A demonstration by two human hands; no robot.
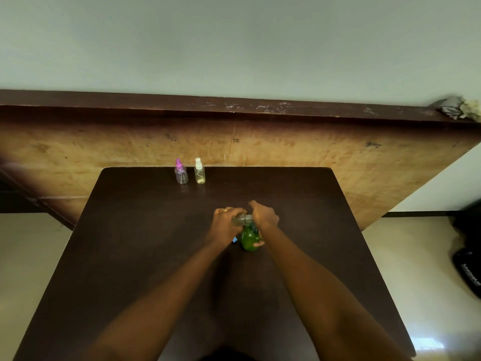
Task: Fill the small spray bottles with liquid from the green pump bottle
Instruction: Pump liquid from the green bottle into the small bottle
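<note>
Filling is judged to be at an early stage. A clear bottle (240, 220), uncapped as far as can be seen, is held tilted at the pump head of the green bottle (249, 238), which stands near the middle of the desk (130, 230). The left hand (226, 222) is curled round the clear bottle. The right hand (264, 217) is bent down over the pump top and grips it, though its fingertips are hidden. How much liquid has been taken in cannot be told.

At the far edge, well apart from the hands, two more small bottles are set side by side, both capped. The pink-capped bottle (181, 173) on the left looks empty, and the white-capped bottle (200, 171) shows only a yellowish trace at its bottom. These two are judged to be left to fill.

Counted: three small spray bottles, one green bottle, and one small blue piece (235, 239) just left of it, perhaps a cap.
</note>
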